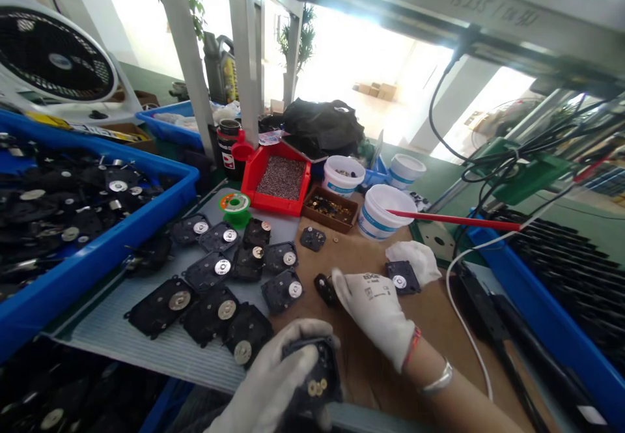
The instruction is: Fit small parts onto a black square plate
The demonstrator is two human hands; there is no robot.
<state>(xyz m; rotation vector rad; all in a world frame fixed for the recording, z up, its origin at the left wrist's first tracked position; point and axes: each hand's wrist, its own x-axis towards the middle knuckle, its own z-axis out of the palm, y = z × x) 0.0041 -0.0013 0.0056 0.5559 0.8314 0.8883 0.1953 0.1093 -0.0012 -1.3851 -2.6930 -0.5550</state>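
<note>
Head view: I look down on a brown tabletop [361, 251] crowded with black parts, both of my hands gloved in white.
Left hand: my left hand [273, 381] sits low in the picture, its fingers [297, 363] wrapped around a black square part [315, 374] that shows small brass pieces on its face (it is held up off the tabletop, tilted toward me).
Right hand: my right hand [374, 309] reaches forward over the tabletop, fingers closed on a small black piece [325, 288] at their tips; the piece seems to rest on the brown surface.
Nearby part: one black plate with a silver disc [401, 278] lies just beside the right hand, next to a crumpled white cloth [413, 256].
Laid-out parts: a group of black plates [219, 290] with silver centres lies on a grey ribbed mat [122, 335] to the left of my hands.
Bins: a blue bin [122, 237] of black parts stands at far left; a red tray [280, 179] of fine grains stands behind the mat.
Tubs: three white tubs [385, 211] stand beyond the right hand, a red rod [454, 220] resting on the nearest.
Small box: a brown box of brass bits [329, 208] sits between red tray and tubs.
</note>
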